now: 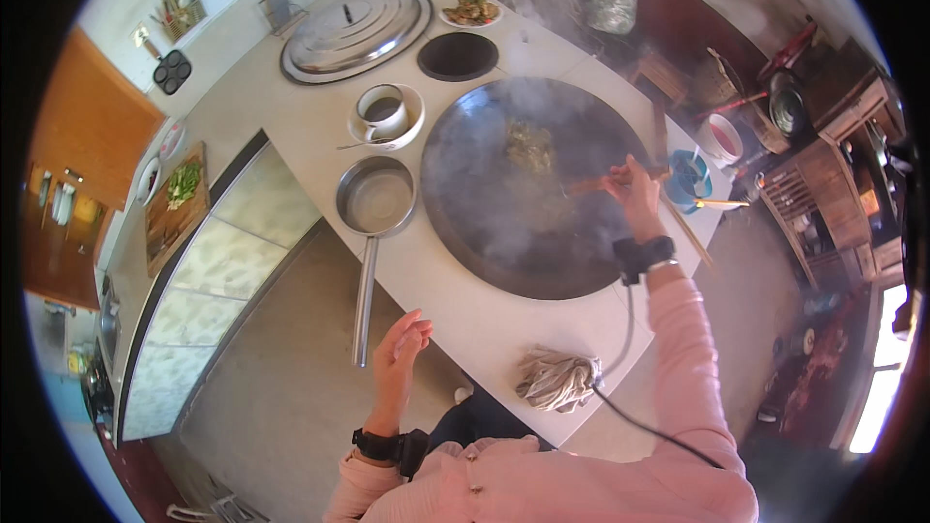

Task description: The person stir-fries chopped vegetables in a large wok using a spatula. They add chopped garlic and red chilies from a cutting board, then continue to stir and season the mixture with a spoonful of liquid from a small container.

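Steam rises from a large dark wok (465, 247) set into the tiled stove top. Inside it lies a small heap of food (530, 147), blurred by the steam. My right hand (631, 185) is over the wok's right side, gripping the wooden handle of a spatula (590, 184); its working end is hard to make out in the haze. My left hand (403, 340) hangs off the stove's front edge, holding nothing, fingers loosely curled and apart. Just beyond it points the long handle of a steel saucepan (375, 196), which stands left of the wok.
A crumpled cloth (558, 379) lies at the near corner. Beyond the saucepan, a mug (382, 110) stands in a white bowl (414, 132). Farther back are a large metal lid (356, 33) and a plate of food (471, 11). Chopped greens (184, 184) cover part of a cutting board (163, 229).
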A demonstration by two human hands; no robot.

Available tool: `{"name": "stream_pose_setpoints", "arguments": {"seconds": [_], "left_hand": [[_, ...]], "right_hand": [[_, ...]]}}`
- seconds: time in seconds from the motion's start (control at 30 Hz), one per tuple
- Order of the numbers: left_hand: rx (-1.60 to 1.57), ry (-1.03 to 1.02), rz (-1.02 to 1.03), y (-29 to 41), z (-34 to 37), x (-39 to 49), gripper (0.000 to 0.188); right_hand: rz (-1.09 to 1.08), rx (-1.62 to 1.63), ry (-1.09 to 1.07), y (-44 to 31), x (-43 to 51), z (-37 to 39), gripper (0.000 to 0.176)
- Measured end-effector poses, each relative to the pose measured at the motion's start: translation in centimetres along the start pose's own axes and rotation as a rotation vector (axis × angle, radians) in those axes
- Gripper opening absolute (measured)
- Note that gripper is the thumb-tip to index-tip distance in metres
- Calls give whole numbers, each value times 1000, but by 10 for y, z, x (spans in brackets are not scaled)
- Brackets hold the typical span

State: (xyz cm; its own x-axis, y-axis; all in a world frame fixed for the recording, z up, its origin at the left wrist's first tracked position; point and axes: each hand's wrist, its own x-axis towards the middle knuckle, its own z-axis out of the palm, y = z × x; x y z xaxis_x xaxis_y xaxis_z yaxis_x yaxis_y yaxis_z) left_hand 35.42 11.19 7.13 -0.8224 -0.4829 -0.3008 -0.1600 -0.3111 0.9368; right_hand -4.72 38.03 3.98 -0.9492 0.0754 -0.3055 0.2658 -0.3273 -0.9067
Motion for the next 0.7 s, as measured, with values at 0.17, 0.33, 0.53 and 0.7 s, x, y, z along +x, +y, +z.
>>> {"name": "stream_pose_setpoints", "arguments": {"seconds": [0.17, 0.33, 0.53, 0.7], "left_hand": [[47, -157, -40, 14, 20, 32, 37], [48, -230, -68, 18, 19, 54, 38], [19, -263, -70, 20, -9, 83, 39], [-4, -350, -57, 34, -41, 114, 39]], "right_hand": [[-7, -686, -239, -73, -55, -1, 46], [-65, -1009, -227, -67, -50, 8, 45], [-351, -540, 93, 78, -18, 31, 21], [-821, -816, -419, 86, -24, 100, 9]]}}
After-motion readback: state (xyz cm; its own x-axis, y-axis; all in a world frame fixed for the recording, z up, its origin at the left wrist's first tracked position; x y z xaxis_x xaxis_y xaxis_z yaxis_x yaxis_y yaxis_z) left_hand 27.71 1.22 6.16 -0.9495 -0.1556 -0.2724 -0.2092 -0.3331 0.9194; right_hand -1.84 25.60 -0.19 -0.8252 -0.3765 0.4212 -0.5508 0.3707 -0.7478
